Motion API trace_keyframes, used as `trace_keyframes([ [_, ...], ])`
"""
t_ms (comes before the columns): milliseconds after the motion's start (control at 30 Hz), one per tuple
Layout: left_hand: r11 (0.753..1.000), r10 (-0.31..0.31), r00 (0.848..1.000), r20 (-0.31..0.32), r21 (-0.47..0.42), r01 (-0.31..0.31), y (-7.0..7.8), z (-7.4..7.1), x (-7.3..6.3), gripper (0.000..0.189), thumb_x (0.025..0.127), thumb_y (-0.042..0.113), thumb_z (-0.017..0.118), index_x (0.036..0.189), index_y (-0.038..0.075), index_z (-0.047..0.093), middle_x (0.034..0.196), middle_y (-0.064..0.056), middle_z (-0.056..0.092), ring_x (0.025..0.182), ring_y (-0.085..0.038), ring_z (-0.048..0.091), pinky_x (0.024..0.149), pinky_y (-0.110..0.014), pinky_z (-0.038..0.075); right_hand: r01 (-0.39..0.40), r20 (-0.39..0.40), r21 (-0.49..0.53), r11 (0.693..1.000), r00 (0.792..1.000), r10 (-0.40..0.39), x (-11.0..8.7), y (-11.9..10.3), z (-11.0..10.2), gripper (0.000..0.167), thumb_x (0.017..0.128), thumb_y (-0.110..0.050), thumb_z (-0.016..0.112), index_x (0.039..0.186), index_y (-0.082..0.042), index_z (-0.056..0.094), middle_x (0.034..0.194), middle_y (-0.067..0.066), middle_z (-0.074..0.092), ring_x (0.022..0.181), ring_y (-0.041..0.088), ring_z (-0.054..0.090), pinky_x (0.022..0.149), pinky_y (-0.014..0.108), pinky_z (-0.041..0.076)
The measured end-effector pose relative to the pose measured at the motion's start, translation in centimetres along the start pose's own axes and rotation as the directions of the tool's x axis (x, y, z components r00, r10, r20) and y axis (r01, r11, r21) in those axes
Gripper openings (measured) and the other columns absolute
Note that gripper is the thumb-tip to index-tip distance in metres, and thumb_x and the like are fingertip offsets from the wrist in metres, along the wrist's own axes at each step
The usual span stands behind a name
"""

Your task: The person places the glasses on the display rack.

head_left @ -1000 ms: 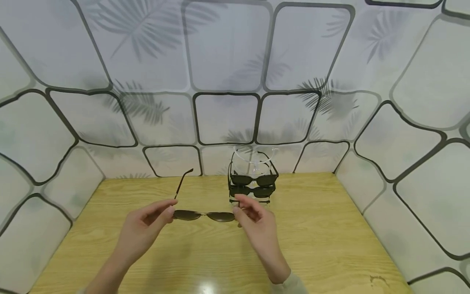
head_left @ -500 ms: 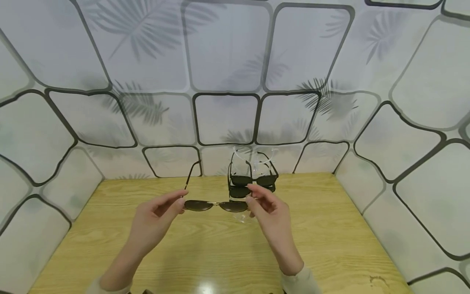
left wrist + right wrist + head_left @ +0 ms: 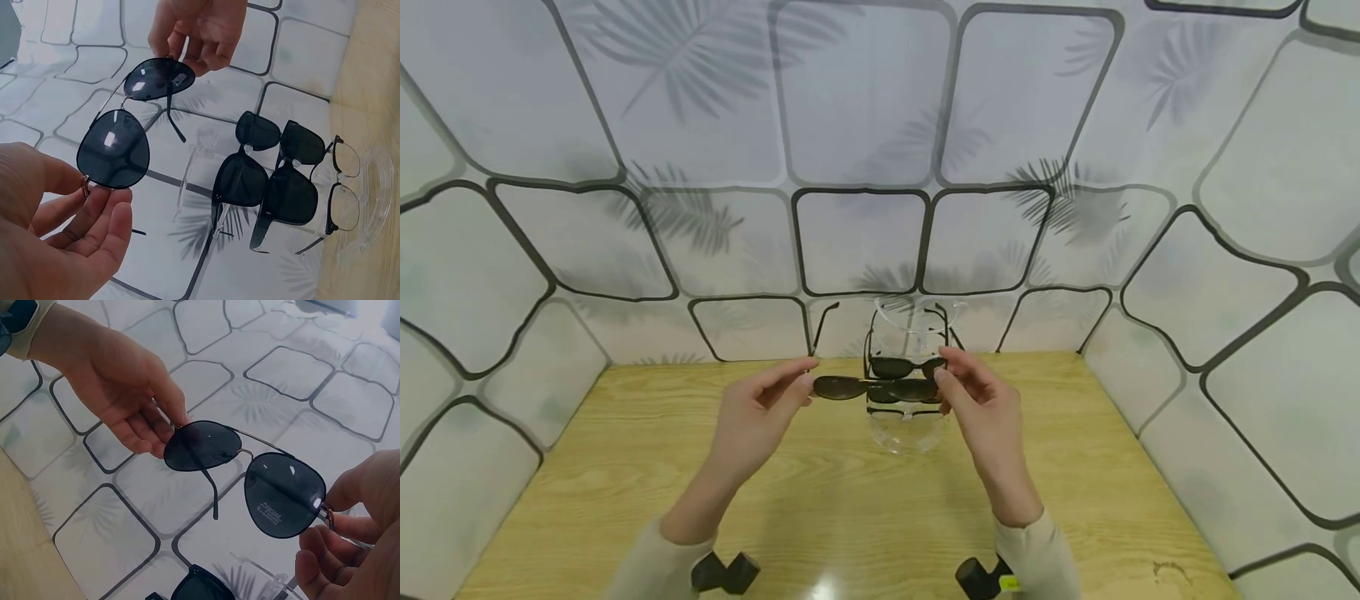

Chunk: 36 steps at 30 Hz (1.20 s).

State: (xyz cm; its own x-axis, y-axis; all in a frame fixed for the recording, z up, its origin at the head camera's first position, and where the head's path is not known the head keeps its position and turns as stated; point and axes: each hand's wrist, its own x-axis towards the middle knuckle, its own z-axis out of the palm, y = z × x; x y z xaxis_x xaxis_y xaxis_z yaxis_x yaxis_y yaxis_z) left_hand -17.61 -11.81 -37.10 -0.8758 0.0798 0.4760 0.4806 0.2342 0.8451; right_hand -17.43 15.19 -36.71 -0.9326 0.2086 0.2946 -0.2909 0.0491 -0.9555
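Between both hands hangs a pair of dark aviator sunglasses (image 3: pixel 839 387) with a thin metal bridge and its arms unfolded away from me. My left hand (image 3: pixel 760 417) pinches the left hinge between thumb and fingers. At the other hinge, my right hand (image 3: pixel 988 425) pinches the frame the same way. Behind the sunglasses stands a clear display stand (image 3: pixel 906 440) bearing two black sunglasses (image 3: pixel 290 195) and a pair of half-rim glasses (image 3: pixel 344 206). In the head view the held pair partly covers the stand's glasses. The right wrist view shows white lettering on one held lens (image 3: pixel 275 509).
The stand rests on a wood-grain table (image 3: pixel 1112 483) near the back wall (image 3: pixel 865 242). Patterned side walls (image 3: pixel 467 350) enclose the table on the left and right. A black wrist device (image 3: pixel 726 573) shows by each sleeve.
Both hands have carried the aviator sunglasses right and away from me, raising them in the head view until they overlap the stand. The glasses on the stand have stayed put.
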Motion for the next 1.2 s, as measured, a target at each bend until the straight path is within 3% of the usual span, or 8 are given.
trace_keyframes([
  [367, 0.998, -0.039, 0.999, 0.026, -0.052, 0.041, -0.3, 1.8, 1.6, 0.027, 0.103, 0.006, 0.068, 0.128, -0.001, 0.074, 0.105, -0.021, 0.077, 0.084, -0.001, 0.071, 0.079, -0.027, 0.062, 0.002, -0.015, -0.080, 0.997, 1.000, -0.003, 1.9, 0.6, -1.1, 0.026, 0.101, -0.007, 0.069, 0.126, -0.005, 0.076, 0.088, -0.002, 0.068, 0.067, 0.013, 0.064, 0.068, 0.029, 0.058],
  [533, 0.998, -0.051, 0.998, 0.048, -0.044, 0.053, -0.2, 2.8, 2.4, 0.028, 0.104, 0.009, 0.067, 0.129, 0.001, 0.074, 0.105, -0.020, 0.078, 0.083, -0.002, 0.071, 0.079, -0.025, 0.062, -0.006, -0.051, -0.062, 0.998, 0.999, 0.003, 2.8, 1.0, -1.6, 0.025, 0.100, -0.004, 0.069, 0.124, -0.003, 0.076, 0.088, 0.002, 0.071, 0.065, 0.013, 0.064, 0.065, 0.028, 0.058],
  [700, 0.996, -0.078, 0.996, 0.048, -0.040, 0.080, -0.2, 3.5, 3.4, 0.027, 0.104, 0.010, 0.068, 0.128, 0.004, 0.075, 0.104, -0.018, 0.078, 0.081, -0.002, 0.071, 0.080, -0.030, 0.063, -0.017, -0.065, -0.050, 0.999, 0.998, 0.014, 3.8, 1.3, -2.1, 0.026, 0.101, -0.003, 0.067, 0.125, -0.003, 0.076, 0.086, -0.004, 0.069, 0.068, 0.013, 0.065, 0.065, 0.026, 0.058],
  [867, 0.996, -0.067, 0.997, 0.046, -0.056, 0.069, -0.5, 4.1, 4.1, 0.026, 0.103, 0.008, 0.068, 0.127, 0.001, 0.075, 0.104, -0.021, 0.078, 0.079, -0.001, 0.071, 0.081, -0.038, 0.064, -0.023, -0.069, -0.057, 0.998, 0.997, 0.019, 4.6, 1.7, -2.4, 0.026, 0.101, -0.004, 0.067, 0.125, -0.003, 0.076, 0.085, -0.010, 0.069, 0.069, 0.013, 0.066, 0.065, 0.026, 0.058],
  [1033, 0.995, -0.057, 0.998, 0.038, -0.074, 0.059, -0.9, 4.7, 4.7, 0.026, 0.103, 0.007, 0.068, 0.126, -0.002, 0.075, 0.103, -0.024, 0.077, 0.077, 0.001, 0.070, 0.079, -0.034, 0.064, -0.046, -0.069, -0.048, 0.998, 0.997, 0.043, 5.3, 1.9, -2.6, 0.027, 0.102, -0.006, 0.067, 0.126, -0.002, 0.075, 0.085, -0.012, 0.071, 0.067, 0.008, 0.065, 0.065, 0.024, 0.058],
  [1200, 0.995, -0.065, 0.997, 0.040, -0.073, 0.067, -1.3, 5.3, 5.2, 0.026, 0.103, 0.006, 0.067, 0.126, -0.004, 0.074, 0.102, -0.025, 0.077, 0.077, 0.003, 0.068, 0.076, -0.025, 0.061, -0.060, -0.071, -0.057, 0.997, 0.996, 0.056, 6.0, 2.2, -2.8, 0.027, 0.102, -0.005, 0.066, 0.127, -0.001, 0.075, 0.082, -0.013, 0.073, 0.069, 0.011, 0.066, 0.064, 0.024, 0.058],
])
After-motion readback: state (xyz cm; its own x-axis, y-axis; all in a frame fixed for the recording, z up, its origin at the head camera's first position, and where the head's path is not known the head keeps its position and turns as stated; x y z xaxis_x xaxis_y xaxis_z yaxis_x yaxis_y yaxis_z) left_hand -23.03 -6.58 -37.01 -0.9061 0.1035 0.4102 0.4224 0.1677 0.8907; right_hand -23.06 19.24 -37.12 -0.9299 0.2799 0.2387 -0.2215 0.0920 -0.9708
